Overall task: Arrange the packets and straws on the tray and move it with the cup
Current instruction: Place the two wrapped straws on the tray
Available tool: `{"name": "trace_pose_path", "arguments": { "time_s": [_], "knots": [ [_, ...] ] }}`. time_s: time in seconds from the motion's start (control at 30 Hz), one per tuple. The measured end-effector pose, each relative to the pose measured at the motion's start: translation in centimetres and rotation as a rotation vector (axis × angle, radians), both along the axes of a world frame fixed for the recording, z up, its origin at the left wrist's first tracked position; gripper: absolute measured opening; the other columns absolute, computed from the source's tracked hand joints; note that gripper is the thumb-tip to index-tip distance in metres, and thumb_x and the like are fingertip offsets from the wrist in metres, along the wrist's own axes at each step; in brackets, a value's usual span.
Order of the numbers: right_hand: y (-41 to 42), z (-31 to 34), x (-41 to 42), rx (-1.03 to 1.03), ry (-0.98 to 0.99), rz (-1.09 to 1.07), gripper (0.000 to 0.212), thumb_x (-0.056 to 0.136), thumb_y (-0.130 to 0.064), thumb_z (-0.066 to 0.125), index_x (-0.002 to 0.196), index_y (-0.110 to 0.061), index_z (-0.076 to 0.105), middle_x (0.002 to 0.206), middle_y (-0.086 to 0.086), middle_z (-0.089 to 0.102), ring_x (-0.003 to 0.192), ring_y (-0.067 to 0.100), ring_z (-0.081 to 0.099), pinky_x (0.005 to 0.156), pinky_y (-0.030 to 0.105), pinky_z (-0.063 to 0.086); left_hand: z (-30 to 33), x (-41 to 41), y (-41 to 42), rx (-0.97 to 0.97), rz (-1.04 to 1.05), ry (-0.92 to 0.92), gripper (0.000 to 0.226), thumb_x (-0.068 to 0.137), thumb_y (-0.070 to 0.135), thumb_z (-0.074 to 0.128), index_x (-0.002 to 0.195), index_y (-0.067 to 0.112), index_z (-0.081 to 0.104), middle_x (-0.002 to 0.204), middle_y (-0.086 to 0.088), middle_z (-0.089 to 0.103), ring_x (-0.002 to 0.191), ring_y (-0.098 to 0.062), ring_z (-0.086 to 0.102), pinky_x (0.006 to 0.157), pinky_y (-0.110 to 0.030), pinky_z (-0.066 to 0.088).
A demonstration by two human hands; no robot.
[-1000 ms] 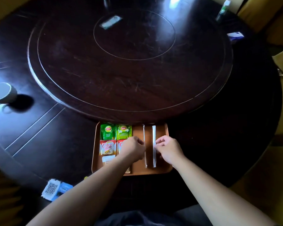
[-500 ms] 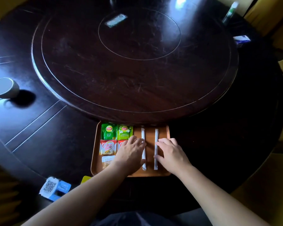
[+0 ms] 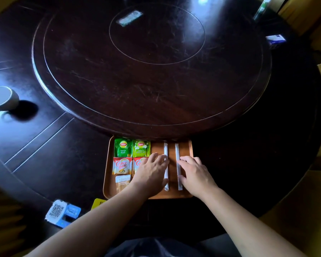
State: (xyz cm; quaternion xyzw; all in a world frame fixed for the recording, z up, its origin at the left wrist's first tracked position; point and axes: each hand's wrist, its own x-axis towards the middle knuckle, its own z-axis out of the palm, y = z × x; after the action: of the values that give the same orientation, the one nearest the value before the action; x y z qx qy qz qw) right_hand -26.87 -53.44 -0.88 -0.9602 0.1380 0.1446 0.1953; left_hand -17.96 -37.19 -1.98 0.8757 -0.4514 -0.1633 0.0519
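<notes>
**Two hands flat on a tray of packets and wrapped straws**

Two bare forearms reach in from the bottom edge toward an orange-brown tray [image 3: 107,190] that sits on a dark round wooden desk [image 3: 44,156], at its near edge. The tray's far side is just beside the rim of a large raised turntable [image 3: 137,80] in the middle of the desk.

On the left half of the tray lie the packets. Two green Lipton tea packets [image 3: 123,147] sit side by side in the far row. Below them is a red and white Coffee mate packet [image 3: 122,165], with a second one [image 3: 137,163] beside it partly hidden under the left hand. Nearest the viewer is a pale brown sugar packet [image 3: 122,181], its right part covered by the wrist.

On the right half, two white paper-wrapped straws lie parallel and slightly apart, running from far to near. The left hand [image 3: 152,173] lies palm down, fingers loosely spread and holding nothing, its fingertips touching the left straw [image 3: 165,148]. The right hand [image 3: 195,175] also lies palm down and gripping nothing, with fingers and thumb resting against the right straw [image 3: 177,151].

Far to the left, well apart from the tray, a white cup [image 3: 3,98] stands on the desk. Near the front left edge are a blue and white QR code stand [image 3: 62,213] and a yellow card [image 3: 98,203].
</notes>
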Motion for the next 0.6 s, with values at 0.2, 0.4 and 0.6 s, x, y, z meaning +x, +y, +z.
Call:
{"name": "trace_pose_path", "arguments": {
  "time_s": [0.2, 0.4, 0.6],
  "knots": [
    [0.0, 0.0, -0.3, 0.046, -0.065, -0.037, 0.044, 0.091, -0.026, 0.068, 0.133, -0.02, 0.057, 0.136, -0.004, 0.054, 0.124, 0.021, 0.044, 0.098, 0.038, 0.046, 0.4, 0.5, 0.6, -0.076, 0.025, 0.015, 0.057, 0.087, 0.051, 0.059, 0.136, 0.023, 0.048, 0.137, 0.0, 0.048, 0.128, -0.024, 0.041, 0.102, -0.04, 0.043],
    [-0.6, 0.8, -0.1, 0.126, -0.124, -0.179, 0.022, 0.088, -0.025, 0.07, 0.109, -0.022, 0.067, 0.115, -0.004, 0.06, 0.11, 0.018, 0.051, 0.087, 0.031, 0.046, 2.1, 2.8, 2.7, -0.093, 0.179, 0.096, 0.047, 0.086, 0.049, 0.059, 0.127, 0.027, 0.055, 0.125, 0.0, 0.057, 0.117, -0.025, 0.052, 0.094, -0.043, 0.046],
    [-1.5, 1.1, 0.6, 0.166, -0.094, -0.366, 0.02, 0.088, -0.024, 0.07, 0.108, -0.022, 0.066, 0.114, -0.001, 0.057, 0.105, 0.02, 0.058, 0.081, 0.03, 0.047, 2.7, 6.2, 7.6, -0.191, 0.475, 0.148, 0.045, 0.084, 0.046, 0.069, 0.12, 0.02, 0.065, 0.116, -0.004, 0.064, 0.11, -0.027, 0.057, 0.092, -0.04, 0.049]
  ]
}}
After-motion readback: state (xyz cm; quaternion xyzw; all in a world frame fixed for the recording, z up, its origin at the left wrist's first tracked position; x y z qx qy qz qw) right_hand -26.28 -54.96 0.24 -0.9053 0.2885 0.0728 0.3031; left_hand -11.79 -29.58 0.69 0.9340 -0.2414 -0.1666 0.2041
